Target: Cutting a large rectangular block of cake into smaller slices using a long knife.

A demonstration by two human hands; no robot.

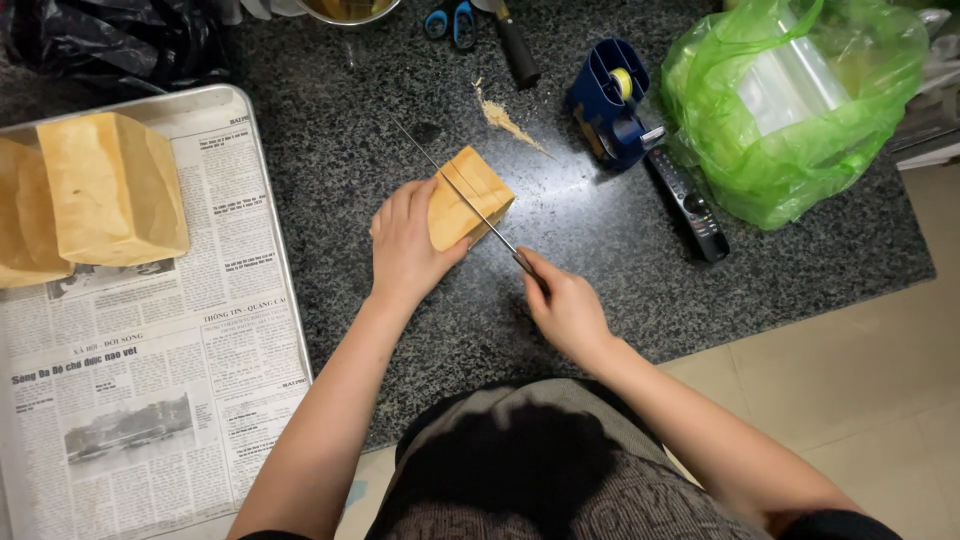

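Note:
A tan block, like a cake or loaf piece (478,190), stands on the dark speckled counter (620,250). My left hand (405,245) grips its left side. My right hand (565,305) holds the handle of a long thin knife (455,188), whose blade lies across the top of the block, running up and to the left. The handle is mostly hidden inside my fist.
A metal tray (285,250) lined with newspaper at the left bears two large tan blocks (112,188). Beyond are a blue tape dispenser (612,100), a black remote (690,208), a green plastic bag (790,100), scissors (450,20), crumbs (505,120) and a black bag (110,40).

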